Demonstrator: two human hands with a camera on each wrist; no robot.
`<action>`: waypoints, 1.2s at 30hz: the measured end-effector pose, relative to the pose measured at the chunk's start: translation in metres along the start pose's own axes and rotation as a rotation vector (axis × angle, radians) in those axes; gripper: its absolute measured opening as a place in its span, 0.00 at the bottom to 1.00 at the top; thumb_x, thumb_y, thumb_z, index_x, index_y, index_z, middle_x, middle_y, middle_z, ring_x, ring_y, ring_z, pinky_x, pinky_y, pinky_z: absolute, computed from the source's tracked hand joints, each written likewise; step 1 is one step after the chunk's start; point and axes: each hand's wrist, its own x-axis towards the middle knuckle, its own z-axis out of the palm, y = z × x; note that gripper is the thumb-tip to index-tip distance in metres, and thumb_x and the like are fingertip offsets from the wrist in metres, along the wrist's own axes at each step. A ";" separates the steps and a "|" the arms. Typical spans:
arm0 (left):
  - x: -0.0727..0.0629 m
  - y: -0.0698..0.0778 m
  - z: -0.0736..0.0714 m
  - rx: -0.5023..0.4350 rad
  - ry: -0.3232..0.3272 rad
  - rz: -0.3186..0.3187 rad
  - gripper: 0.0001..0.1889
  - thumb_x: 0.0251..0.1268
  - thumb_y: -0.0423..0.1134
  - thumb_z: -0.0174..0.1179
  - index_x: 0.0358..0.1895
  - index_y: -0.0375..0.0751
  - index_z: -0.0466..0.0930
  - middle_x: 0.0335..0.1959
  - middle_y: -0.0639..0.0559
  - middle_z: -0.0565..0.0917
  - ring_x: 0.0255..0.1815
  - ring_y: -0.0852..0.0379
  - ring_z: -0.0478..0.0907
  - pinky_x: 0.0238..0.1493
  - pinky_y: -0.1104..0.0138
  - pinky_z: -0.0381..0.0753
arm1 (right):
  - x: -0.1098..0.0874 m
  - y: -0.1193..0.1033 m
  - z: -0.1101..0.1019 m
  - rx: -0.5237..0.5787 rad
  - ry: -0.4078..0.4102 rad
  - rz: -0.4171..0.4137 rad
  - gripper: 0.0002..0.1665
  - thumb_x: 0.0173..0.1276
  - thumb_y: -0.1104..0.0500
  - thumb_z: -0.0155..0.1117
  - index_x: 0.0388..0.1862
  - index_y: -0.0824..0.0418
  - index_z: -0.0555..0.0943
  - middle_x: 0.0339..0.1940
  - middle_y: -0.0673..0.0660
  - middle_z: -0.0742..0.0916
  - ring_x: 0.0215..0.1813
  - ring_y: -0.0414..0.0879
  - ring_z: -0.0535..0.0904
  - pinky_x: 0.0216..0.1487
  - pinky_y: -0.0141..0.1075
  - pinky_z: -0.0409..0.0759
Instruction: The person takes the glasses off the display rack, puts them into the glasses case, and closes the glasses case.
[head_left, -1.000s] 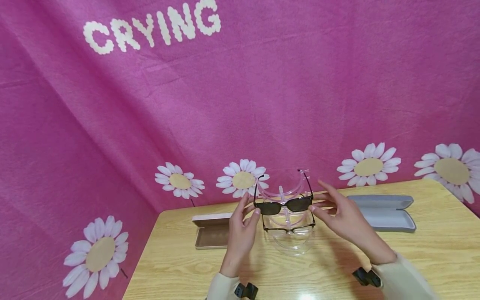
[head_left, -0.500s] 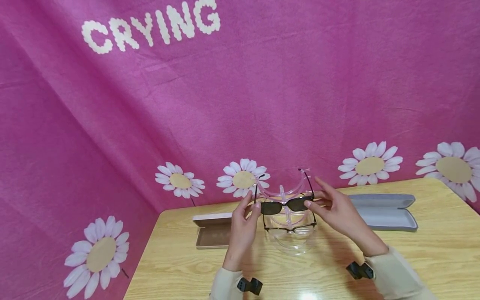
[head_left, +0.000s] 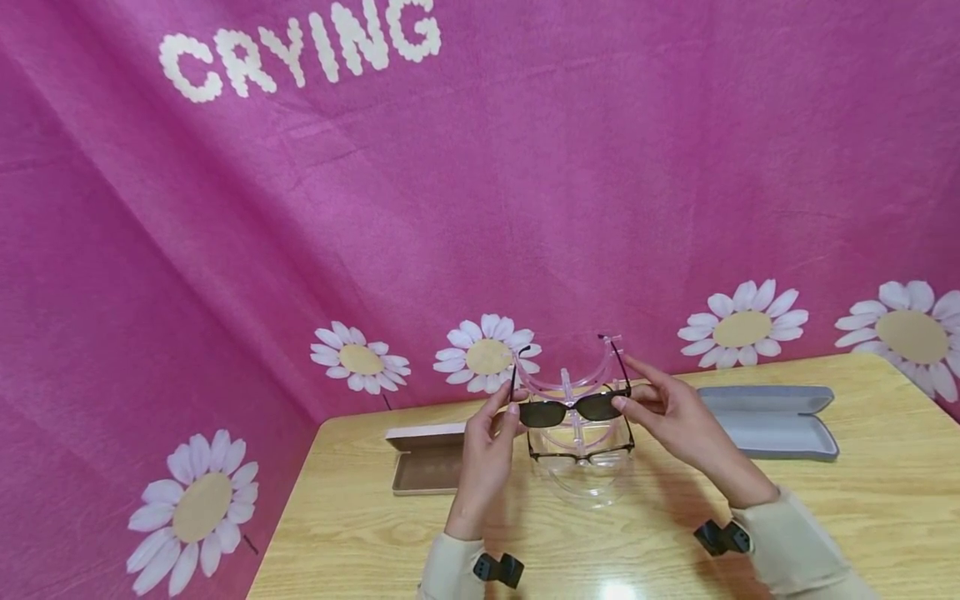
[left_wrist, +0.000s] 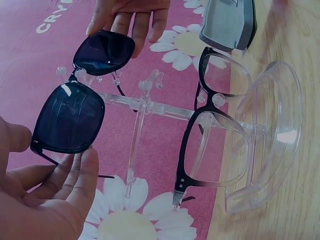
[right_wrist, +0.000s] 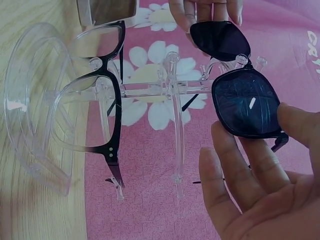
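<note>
A pair of black sunglasses [head_left: 543, 414] faces me at the upper level of a clear plastic glasses stand [left_wrist: 137, 140], temples stretching backward. My left hand [head_left: 486, 458] holds their left corner, thumb at the lens edge and fingers beneath. At the opposite corner, my right hand [head_left: 682, 429] grips the frame between thumb and fingers, as the right wrist view shows too. Whether the bridge bears on the stand's upper peg is hard to tell. Below, black-rimmed eyeglasses [left_wrist: 186, 155] with clear lenses sit on the lower level, untouched by either hand.
An open brown glasses case [head_left: 427, 475] lies left of the stand, partly behind my left hand. To the right is an open grey glasses case [head_left: 780, 433]. Behind the wooden table [head_left: 360, 533] hangs a pink cloth [head_left: 600, 167] with daisies.
My right hand has shifted slightly left, its thumb now against the right lens edge. The left hand has come in a little toward the sunglasses, which have hardly moved.
</note>
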 end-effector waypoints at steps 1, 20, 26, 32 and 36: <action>0.000 0.000 0.000 -0.002 -0.002 0.004 0.24 0.82 0.30 0.49 0.76 0.29 0.67 0.63 0.31 0.82 0.51 0.42 0.86 0.52 0.69 0.87 | 0.000 0.000 0.000 0.005 -0.001 0.000 0.40 0.76 0.64 0.64 0.81 0.73 0.60 0.39 0.65 0.92 0.39 0.27 0.81 0.44 0.23 0.78; 0.002 0.001 -0.002 -0.043 -0.013 -0.014 0.23 0.83 0.30 0.49 0.75 0.27 0.68 0.62 0.25 0.81 0.50 0.52 0.86 0.51 0.70 0.88 | 0.000 0.002 0.002 -0.019 0.021 -0.012 0.39 0.75 0.64 0.66 0.80 0.71 0.63 0.39 0.65 0.93 0.30 0.30 0.73 0.31 0.30 0.68; 0.002 0.003 -0.003 -0.058 -0.015 -0.021 0.23 0.82 0.29 0.48 0.75 0.26 0.68 0.62 0.23 0.80 0.51 0.55 0.86 0.52 0.67 0.89 | 0.000 0.000 0.000 -0.029 0.016 0.004 0.39 0.75 0.62 0.66 0.80 0.71 0.63 0.39 0.64 0.93 0.24 0.32 0.62 0.26 0.34 0.62; 0.001 0.006 -0.003 -0.068 -0.008 -0.022 0.23 0.81 0.27 0.49 0.74 0.24 0.67 0.61 0.24 0.81 0.47 0.65 0.85 0.52 0.63 0.89 | 0.000 -0.003 0.000 -0.042 0.012 0.017 0.40 0.76 0.61 0.66 0.80 0.71 0.63 0.39 0.63 0.93 0.24 0.34 0.61 0.27 0.35 0.62; 0.000 0.006 -0.005 -0.069 -0.021 -0.034 0.23 0.81 0.27 0.49 0.74 0.24 0.67 0.61 0.24 0.82 0.48 0.66 0.85 0.54 0.59 0.89 | -0.001 -0.003 0.001 -0.046 0.005 0.025 0.40 0.75 0.60 0.67 0.80 0.70 0.63 0.40 0.63 0.94 0.24 0.32 0.64 0.28 0.33 0.63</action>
